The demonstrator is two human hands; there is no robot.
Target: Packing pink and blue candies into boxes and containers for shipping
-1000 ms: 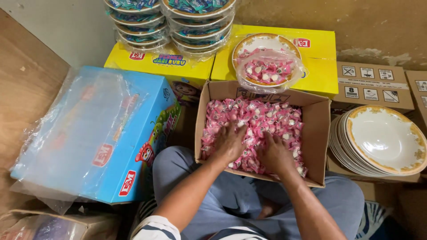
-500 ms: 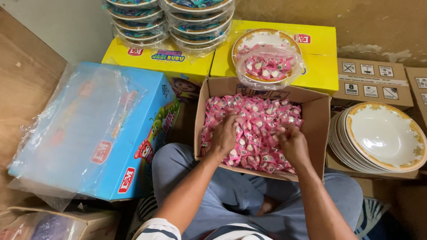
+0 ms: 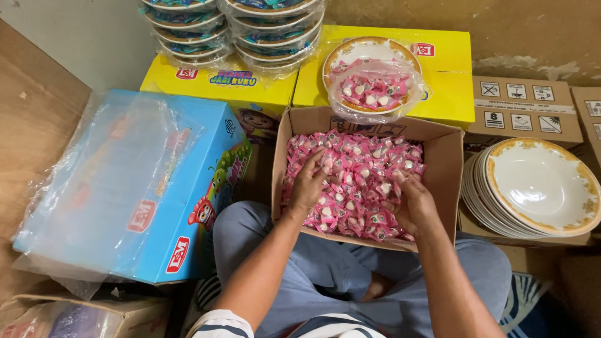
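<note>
Fingers of both the left hand [image 3: 308, 184] and right hand [image 3: 413, 203] are curling loosely into the pink wrapped candies [image 3: 354, 181], gripping nothing firmly; scooping gently would avoid spilling over the cardboard box [image 3: 447, 169].

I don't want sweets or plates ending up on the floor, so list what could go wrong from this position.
1. The open cardboard box of pink wrapped candies appears to rest on the person's lap; both the left hand and right hand dig in it, so a knee shift might tip it.
2. The bagged plate of candies sits at the yellow box edge and may slide.
3. The stack of empty plates leans and could slip.
</note>
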